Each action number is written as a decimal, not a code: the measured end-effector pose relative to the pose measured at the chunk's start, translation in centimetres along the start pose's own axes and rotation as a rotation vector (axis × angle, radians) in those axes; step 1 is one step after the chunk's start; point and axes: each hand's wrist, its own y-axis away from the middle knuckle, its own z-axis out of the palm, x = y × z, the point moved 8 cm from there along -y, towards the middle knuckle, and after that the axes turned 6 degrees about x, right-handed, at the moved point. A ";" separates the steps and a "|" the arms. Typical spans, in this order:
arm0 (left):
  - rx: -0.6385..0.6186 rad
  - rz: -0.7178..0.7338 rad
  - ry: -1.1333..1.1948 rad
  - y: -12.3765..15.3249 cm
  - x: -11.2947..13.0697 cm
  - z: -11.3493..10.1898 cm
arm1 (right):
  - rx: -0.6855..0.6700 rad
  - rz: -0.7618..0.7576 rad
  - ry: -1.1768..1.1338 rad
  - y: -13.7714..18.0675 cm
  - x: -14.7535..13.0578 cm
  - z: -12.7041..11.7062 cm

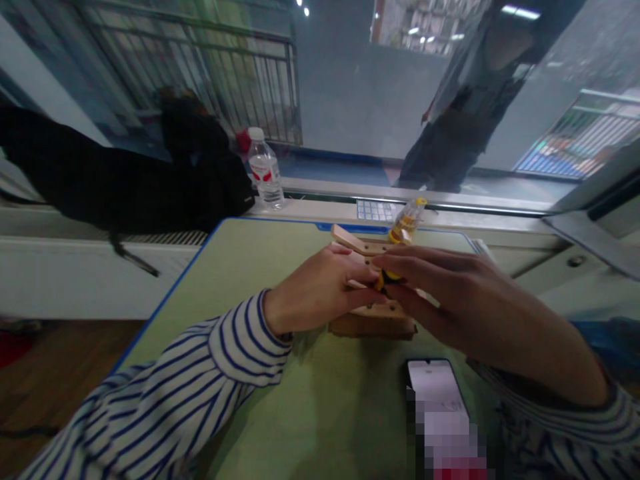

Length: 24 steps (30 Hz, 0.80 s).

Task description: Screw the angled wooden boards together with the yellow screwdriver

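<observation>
A small wooden assembly of flat pieces [373, 319] stands on the green table [260, 267]. My left hand [320, 290] is closed on its left side, fingers curled around the wooden pieces. My right hand [450, 293] comes in from the right, its fingers pinched on a small yellow and black tool [384, 278] held against the wood. Both forearms wear blue-and-white striped sleeves. A light wooden strip [350, 240] sticks up behind my fingers.
A phone [437, 393] lies face up near the table's front right. A small yellow-capped glue bottle [407, 220] stands at the far edge. On the window sill are a water bottle [265, 170], a black bag [125, 173] and a calculator [375, 210].
</observation>
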 end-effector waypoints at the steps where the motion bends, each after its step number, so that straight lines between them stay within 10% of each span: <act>1: -0.013 -0.002 -0.007 0.0 0.0 0.1 | -0.009 -0.010 -0.005 0.0 0.0 0.1; 24: -0.043 0.102 0.070 0.0 0.4 0.2 | -0.029 0.070 0.080 -0.2 0.6 0.5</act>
